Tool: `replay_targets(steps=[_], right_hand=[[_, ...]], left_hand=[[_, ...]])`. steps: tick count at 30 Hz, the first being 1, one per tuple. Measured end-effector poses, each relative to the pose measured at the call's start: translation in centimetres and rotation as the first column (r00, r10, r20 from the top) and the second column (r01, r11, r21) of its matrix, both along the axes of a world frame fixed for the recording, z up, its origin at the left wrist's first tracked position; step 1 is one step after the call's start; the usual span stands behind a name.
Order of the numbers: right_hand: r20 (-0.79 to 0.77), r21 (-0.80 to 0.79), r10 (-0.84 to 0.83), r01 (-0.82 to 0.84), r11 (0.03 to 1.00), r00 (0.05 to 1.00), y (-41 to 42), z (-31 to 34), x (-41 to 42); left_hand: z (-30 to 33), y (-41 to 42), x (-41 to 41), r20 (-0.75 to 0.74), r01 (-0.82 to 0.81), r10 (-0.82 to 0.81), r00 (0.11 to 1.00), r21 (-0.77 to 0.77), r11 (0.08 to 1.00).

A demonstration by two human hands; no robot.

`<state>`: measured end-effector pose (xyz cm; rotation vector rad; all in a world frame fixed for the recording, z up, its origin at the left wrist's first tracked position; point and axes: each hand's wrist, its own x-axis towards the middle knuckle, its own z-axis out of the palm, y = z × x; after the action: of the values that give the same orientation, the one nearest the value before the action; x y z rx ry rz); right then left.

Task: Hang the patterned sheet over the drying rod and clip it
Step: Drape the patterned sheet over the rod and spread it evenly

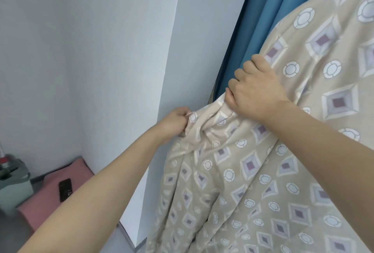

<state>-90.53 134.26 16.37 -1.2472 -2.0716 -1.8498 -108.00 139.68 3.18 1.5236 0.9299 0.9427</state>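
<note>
While your left hand point(175, 121) pinches the sheet point(263, 171) edge, your right hand's point(257, 92) fingers clutch its bunched top, apparently to spread it.

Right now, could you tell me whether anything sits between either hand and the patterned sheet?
Nothing visible does. The left hand already pinches the bunched edge of the patterned sheet, and the right hand grips it just above, in front of the blue curtain. The rod itself is not visible.
</note>
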Motion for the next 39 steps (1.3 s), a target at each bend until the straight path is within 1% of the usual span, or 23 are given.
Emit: replay_targets(steps=[3, 6, 7, 8, 9, 10, 11, 12, 13, 14, 15, 16, 18, 20, 23, 24, 25, 27, 31, 33, 36, 38, 39], right_hand=[[0.014, -0.006, -0.004, 0.004, 1.0, 1.0, -0.1, 0.1, -0.4], [-0.007, -0.024, -0.009, 0.009, 1.0, 1.0, -0.2, 0.2, -1.1], [-0.018, -0.029, -0.012, 0.011, 1.0, 1.0, -0.3, 0.1, -1.2], [-0.028, -0.03, -0.019, 0.018, 0.999, 0.999, -0.3, 0.1, -1.3], [-0.036, -0.027, -0.029, 0.028, 0.999, 0.999, -0.5, 0.0, -1.3], [-0.049, -0.022, -0.041, 0.04, 0.999, 0.998, -0.6, 0.0, -1.2], [-0.063, -0.024, -0.054, 0.052, 0.998, 0.997, -0.8, -0.1, -1.1], [-0.072, -0.032, -0.066, 0.063, 0.997, 0.995, -0.9, -0.2, -1.0], [-0.073, -0.046, -0.079, 0.076, 0.996, 0.994, -0.9, -0.4, -0.9], [-0.066, -0.063, -0.094, 0.09, 0.994, 0.993, -1.0, -0.4, -0.8], [-0.054, -0.076, -0.106, 0.102, 0.992, 0.993, -1.1, -0.5, -0.8], [-0.044, -0.087, -0.112, 0.108, 0.99, 0.993, -1.1, -0.4, -0.8], [-0.032, -0.104, -0.109, 0.105, 0.989, 0.994, -1.4, -0.3, -0.8], [-0.015, -0.114, -0.078, 0.076, 0.991, 0.997, -1.6, 0.0, -0.9], [-0.029, -0.124, 0.015, -0.019, 0.992, 0.999, -2.1, 0.2, -1.5], [-0.053, -0.132, 0.04, -0.047, 0.99, 0.998, -2.4, 0.3, -1.6], [-0.081, -0.137, 0.049, -0.06, 0.989, 0.996, -2.7, 0.5, -1.5], [-0.137, -0.121, 0.032, -0.049, 0.991, 0.99, -3.5, 1.4, -1.1], [-0.181, -0.03, -0.045, 0.04, 0.999, 0.982, -4.5, 3.9, 0.1], [-0.178, -0.005, -0.086, 0.087, 0.996, 0.98, -4.8, 4.7, 0.6], [-0.196, -0.03, -0.138, 0.134, 0.99, 0.971, -4.8, 5.1, 0.9], [-0.221, -0.028, -0.163, 0.161, 0.987, 0.961, -5.0, 5.6, 1.1], [-0.244, -0.013, -0.165, 0.167, 0.986, 0.956, -5.2, 6.0, 1.2]], left_hand=[[3.7, 1.0, -0.7, 0.251, -0.364, 0.344, 0.905, 0.034, 0.931], [6.1, 0.7, -0.8, 0.389, -0.635, 0.533, 0.751, 0.203, 0.746], [5.9, 0.8, -0.8, 0.387, -0.668, 0.559, 0.733, 0.259, 0.697], [5.6, 0.7, -0.7, 0.358, -0.655, 0.554, 0.752, 0.305, 0.692], [4.4, 1.3, -1.0, 0.269, -0.587, 0.523, 0.809, 0.32, 0.743], [3.5, 1.4, -1.5, 0.149, -0.464, 0.439, 0.886, 0.273, 0.843], [2.3, 1.4, -1.9, 0.014, -0.304, 0.305, 0.952, 0.158, 0.94], [1.2, 1.0, -2.4, -0.12, -0.132, 0.133, 0.984, 0.014, 0.991], [0.2, 0.3, -2.8, -0.23, 0.015, -0.033, 0.973, -0.081, 0.997], [-0.4, -0.4, -2.9, -0.294, 0.082, -0.111, 0.949, -0.11, 0.991], [-0.4, -1.1, -2.8, -0.304, 0.073, -0.096, 0.948, -0.086, 0.994], [-0.1, -1.6, -2.6, -0.237, 0.012, -0.021, 0.971, -0.039, 0.999], [1.3, -1.6, -2.3, 0.059, -0.217, 0.216, 0.975, 0.013, 0.976], [3.4, -0.5, -2.6, 0.326, -0.468, 0.425, 0.844, 0.064, 0.881], [6.3, -0.3, -3.0, 0.425, -0.64, 0.562, 0.71, 0.056, 0.767], [6.9, -0.5, -2.8, 0.417, -0.611, 0.55, 0.724, 0.016, 0.792], [7.3, -0.9, -2.6, 0.383, -0.519, 0.49, 0.783, -0.031, 0.854], [7.7, -2.1, -2.4, 0.328, -0.268, 0.296, 0.897, -0.128, 0.955], [6.7, -1.9, -1.9, 0.251, 0.002, -0.008, 0.968, 0.024, 1.0], [6.4, -2.4, -0.9, 0.075, 0.166, -0.173, 0.982, 0.093, 0.982], [5.4, -2.0, 1.2, -0.193, 0.23, -0.197, 0.961, 0.166, 0.959], [6.1, -1.1, 1.4, -0.146, 0.179, -0.154, 0.977, 0.181, 0.967], [6.9, -0.5, 1.2, -0.012, 0.072, -0.071, 0.997, 0.152, 0.986]])
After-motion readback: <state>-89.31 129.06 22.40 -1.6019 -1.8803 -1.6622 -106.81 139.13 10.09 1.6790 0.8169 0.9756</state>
